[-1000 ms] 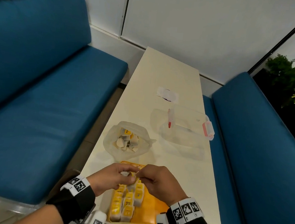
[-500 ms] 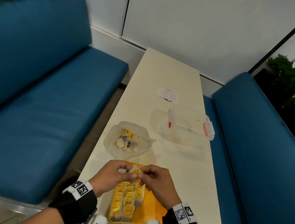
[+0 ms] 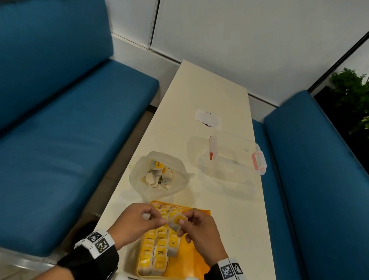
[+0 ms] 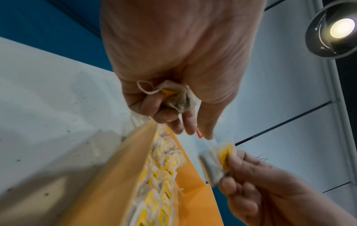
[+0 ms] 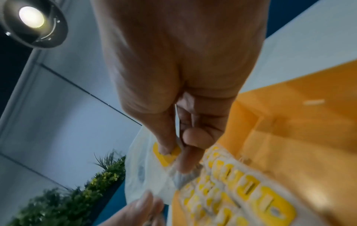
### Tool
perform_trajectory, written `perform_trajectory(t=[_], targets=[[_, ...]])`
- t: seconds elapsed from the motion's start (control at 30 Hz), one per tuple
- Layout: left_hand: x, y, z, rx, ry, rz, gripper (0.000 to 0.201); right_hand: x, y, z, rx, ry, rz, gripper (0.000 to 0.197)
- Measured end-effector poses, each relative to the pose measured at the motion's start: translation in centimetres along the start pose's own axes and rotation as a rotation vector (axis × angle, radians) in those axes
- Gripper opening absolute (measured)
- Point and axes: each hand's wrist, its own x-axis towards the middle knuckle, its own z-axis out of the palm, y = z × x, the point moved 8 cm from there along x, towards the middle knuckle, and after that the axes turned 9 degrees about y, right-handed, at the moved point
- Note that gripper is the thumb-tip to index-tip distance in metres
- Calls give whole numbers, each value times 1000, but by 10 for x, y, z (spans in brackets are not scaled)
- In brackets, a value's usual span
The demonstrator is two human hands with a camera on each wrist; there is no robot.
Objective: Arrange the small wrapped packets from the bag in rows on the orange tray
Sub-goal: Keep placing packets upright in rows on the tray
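**Both hands loaded above the tray**

A yellow-labelled packet [image 3: 176,220] is pinched by the right hand [image 3: 198,233], its far corner touched by the left hand [image 3: 138,221], in whose curled fingers a crumpled second packet [image 4: 174,97] is bunched. The orange tray [image 3: 194,257] lies directly beneath both hands; the bag [image 3: 158,176] sits just beyond them. The palmed packet could be dropped onto the laid rows [image 3: 158,248] and knock them askew; the shared packet could be torn if pulled both ways.
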Motion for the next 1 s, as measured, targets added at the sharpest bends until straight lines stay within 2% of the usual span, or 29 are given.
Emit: perform_trajectory(t=[0.17,0.27,0.4,0.6,1.0], targets=[[-1,-34,-17,143,91,-80,22,-8,46,-4,-298,-101,109,8],[-3,-46,-15,174,96,-120,26,-13,67,2,-399,-142,187,11],[-4,-50,-15,176,106,-137,27,-14,77,9,-540,-142,195,13],[-4,-50,-14,179,83,-158,27,-15,85,17,-531,-94,250,9],[-4,-45,-12,198,44,-197,29,-6,87,18,-562,29,229,11]])
